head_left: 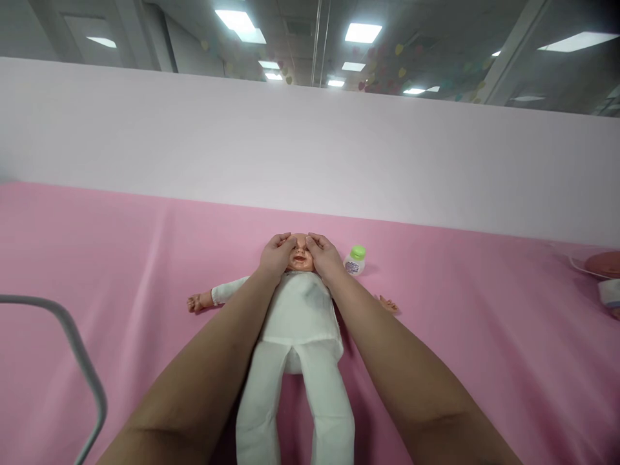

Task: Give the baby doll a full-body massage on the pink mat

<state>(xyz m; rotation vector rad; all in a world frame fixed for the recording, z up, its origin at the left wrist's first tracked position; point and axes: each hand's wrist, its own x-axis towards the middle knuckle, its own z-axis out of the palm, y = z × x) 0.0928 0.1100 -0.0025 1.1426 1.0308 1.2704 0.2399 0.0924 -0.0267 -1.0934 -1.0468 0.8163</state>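
Note:
A baby doll [301, 310] in a white top and trousers lies on its back, head away from me and arms spread out to the sides. My left hand [278, 253] cups the left side of its head, and my right hand [324, 253] cups the right side. Both thumbs press on the doll's forehead near the eyes, with the fingers curled around the head. Between the hands the doll's mouth and nose show. Just right of my right hand stands a small white bottle [354, 261] with a green cap.
Pink padded sheeting [135, 271] covers the surface, backed by a low white wall [310, 148]. A grey curved tube [72, 336] rises at the left. At the far right edge are a brownish rounded object [603, 263] and part of another doll-like item [609, 294], cut off by the frame.

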